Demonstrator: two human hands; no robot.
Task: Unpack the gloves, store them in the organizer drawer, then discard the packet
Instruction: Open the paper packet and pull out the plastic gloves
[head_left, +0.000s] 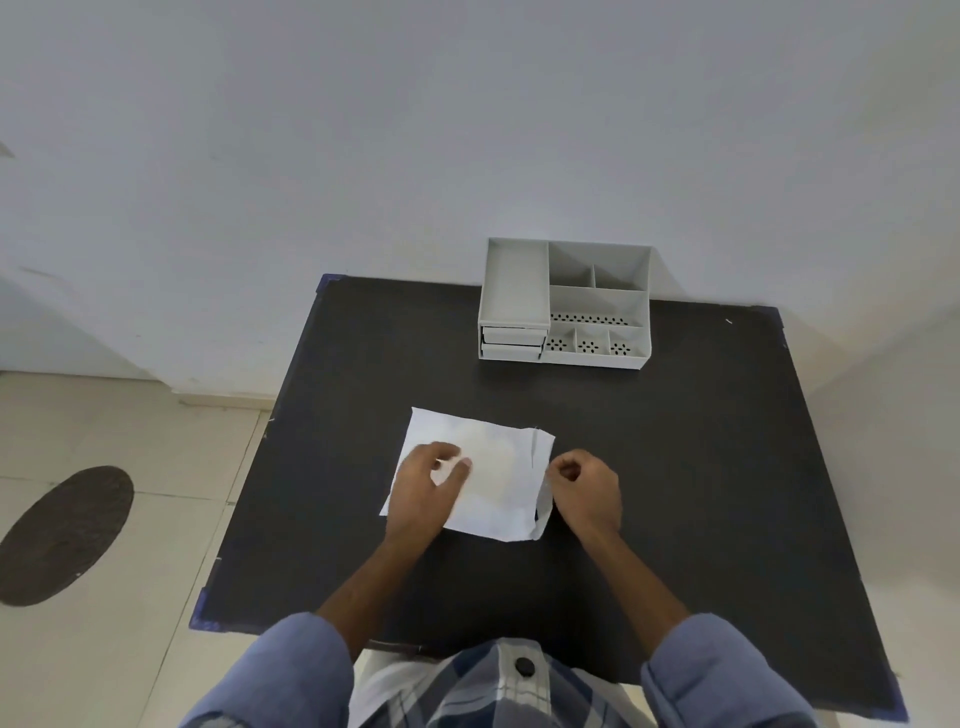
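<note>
Your left hand (428, 480) lies spread on the packet (480, 475), pinning it flat mid-tabletop (675, 467). Your right hand (584, 488) pinches the packet's torn right edge. It looks light, thin and limp, likely tearing easily, so grip near that edge. The organizer (563, 304) sits well beyond.

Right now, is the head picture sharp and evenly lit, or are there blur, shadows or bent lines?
Head view: soft, even light with no glare; the organizer throws a faint shadow on the wall; the left hand on the white packet looks slightly blurred; the wide-angle lens splays the black table edges.
</note>
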